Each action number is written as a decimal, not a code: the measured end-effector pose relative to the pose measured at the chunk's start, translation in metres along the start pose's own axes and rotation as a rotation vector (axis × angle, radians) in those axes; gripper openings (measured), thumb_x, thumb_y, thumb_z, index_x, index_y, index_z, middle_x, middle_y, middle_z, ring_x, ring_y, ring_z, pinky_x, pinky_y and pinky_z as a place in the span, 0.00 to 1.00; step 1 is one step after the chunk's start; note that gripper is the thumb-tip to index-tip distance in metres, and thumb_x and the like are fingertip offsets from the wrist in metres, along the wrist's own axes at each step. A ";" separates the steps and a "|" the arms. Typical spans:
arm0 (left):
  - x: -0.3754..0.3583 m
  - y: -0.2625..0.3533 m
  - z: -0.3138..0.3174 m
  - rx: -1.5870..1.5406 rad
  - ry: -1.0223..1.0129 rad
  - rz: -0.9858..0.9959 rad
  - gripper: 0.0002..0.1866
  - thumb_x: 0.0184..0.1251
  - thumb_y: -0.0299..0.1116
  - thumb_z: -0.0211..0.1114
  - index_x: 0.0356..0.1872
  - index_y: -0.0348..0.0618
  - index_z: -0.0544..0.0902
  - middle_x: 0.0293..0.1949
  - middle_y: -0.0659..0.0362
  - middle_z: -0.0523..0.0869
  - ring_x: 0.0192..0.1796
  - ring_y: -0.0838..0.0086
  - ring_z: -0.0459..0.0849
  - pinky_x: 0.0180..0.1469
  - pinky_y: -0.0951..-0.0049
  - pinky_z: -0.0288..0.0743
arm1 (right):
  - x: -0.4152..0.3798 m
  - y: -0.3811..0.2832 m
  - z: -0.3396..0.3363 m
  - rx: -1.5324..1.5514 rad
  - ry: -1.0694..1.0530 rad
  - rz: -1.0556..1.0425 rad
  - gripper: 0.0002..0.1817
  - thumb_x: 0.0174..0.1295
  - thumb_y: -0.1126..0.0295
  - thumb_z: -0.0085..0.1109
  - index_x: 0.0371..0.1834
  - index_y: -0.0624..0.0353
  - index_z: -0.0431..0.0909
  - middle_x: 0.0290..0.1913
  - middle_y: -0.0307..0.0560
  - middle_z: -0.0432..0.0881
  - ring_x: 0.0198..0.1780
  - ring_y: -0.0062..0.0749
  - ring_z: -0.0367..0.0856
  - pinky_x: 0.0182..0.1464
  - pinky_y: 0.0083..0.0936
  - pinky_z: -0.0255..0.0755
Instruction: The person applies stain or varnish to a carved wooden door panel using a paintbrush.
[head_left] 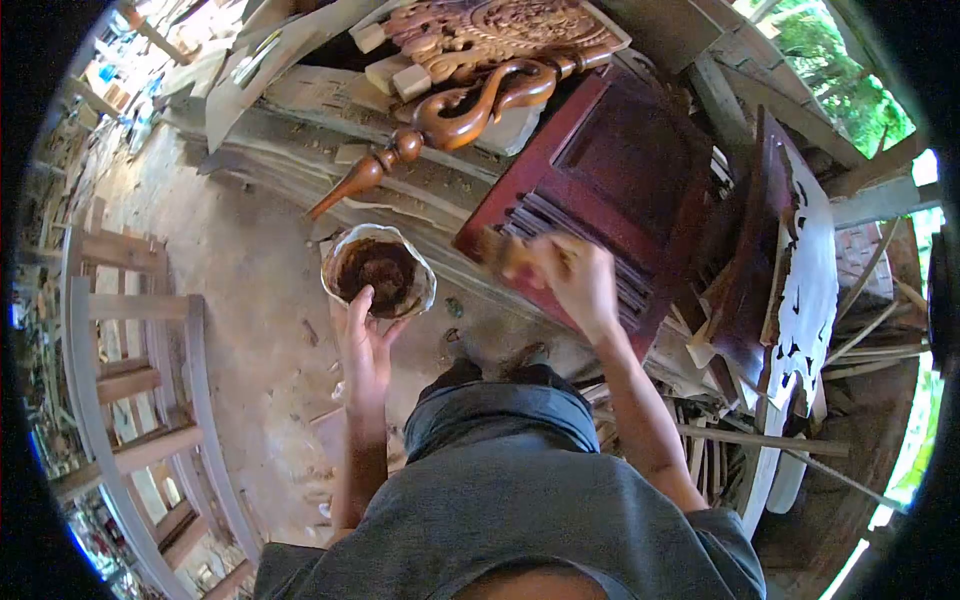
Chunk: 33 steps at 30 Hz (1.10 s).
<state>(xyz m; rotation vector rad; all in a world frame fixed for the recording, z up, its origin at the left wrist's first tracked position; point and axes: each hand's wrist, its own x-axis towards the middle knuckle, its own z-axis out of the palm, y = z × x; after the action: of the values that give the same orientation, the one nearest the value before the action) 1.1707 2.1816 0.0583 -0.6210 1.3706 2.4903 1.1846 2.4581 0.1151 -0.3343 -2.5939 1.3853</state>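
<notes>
Left hand (365, 335) cupping bowl (378, 270), arm outstretched.

Dirt floor (250, 250), unpainted wooden frames (130, 380) at left, carved spindle (450, 115) on planks, daylight and foliage (850, 80) upper right.

Reds and browns at centre frame

Dark red slatted wooden panel (600, 190); white bowl (378, 272) of brown stain; glossy orange-brown carved wooden spindle (450, 120) at upper centre.
</notes>
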 end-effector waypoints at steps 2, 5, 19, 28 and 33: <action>0.010 0.003 0.004 0.022 -0.039 -0.017 0.32 0.65 0.38 0.64 0.69 0.59 0.61 0.63 0.60 0.69 0.62 0.67 0.73 0.54 0.53 0.77 | -0.032 0.003 -0.042 0.028 0.017 0.094 0.09 0.65 0.71 0.56 0.33 0.64 0.83 0.24 0.44 0.85 0.26 0.23 0.85 0.27 0.19 0.75; 0.019 0.009 0.017 0.065 -0.089 -0.028 0.33 0.64 0.38 0.65 0.69 0.59 0.60 0.63 0.59 0.68 0.61 0.66 0.73 0.53 0.53 0.77 | -0.076 0.030 -0.100 -0.282 0.109 0.239 0.11 0.62 0.67 0.55 0.28 0.60 0.84 0.23 0.46 0.85 0.23 0.22 0.82 0.31 0.23 0.76; 0.049 0.006 0.028 0.001 -0.269 -0.098 0.34 0.65 0.38 0.64 0.70 0.63 0.58 0.66 0.58 0.65 0.67 0.63 0.68 0.52 0.49 0.78 | 0.026 -0.008 -0.006 -0.573 0.130 -0.126 0.12 0.57 0.62 0.54 0.20 0.51 0.82 0.23 0.52 0.83 0.27 0.50 0.84 0.33 0.44 0.80; 0.048 0.011 0.018 0.040 -0.220 -0.123 0.30 0.64 0.44 0.65 0.65 0.49 0.67 0.61 0.52 0.71 0.61 0.58 0.75 0.57 0.48 0.78 | 0.048 0.021 -0.011 -0.079 0.184 0.180 0.12 0.62 0.61 0.57 0.30 0.56 0.85 0.26 0.45 0.86 0.28 0.35 0.87 0.35 0.34 0.79; 0.057 0.018 0.027 0.086 -0.257 -0.099 0.31 0.64 0.45 0.65 0.66 0.52 0.66 0.63 0.52 0.69 0.63 0.59 0.72 0.58 0.48 0.77 | -0.038 0.043 -0.109 -0.131 0.309 0.443 0.15 0.66 0.62 0.55 0.29 0.59 0.84 0.24 0.44 0.86 0.27 0.26 0.86 0.34 0.28 0.79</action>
<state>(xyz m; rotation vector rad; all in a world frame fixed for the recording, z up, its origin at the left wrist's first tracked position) 1.1068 2.1949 0.0577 -0.3287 1.3076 2.3237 1.2543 2.5575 0.1372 -1.1035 -2.4405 1.1589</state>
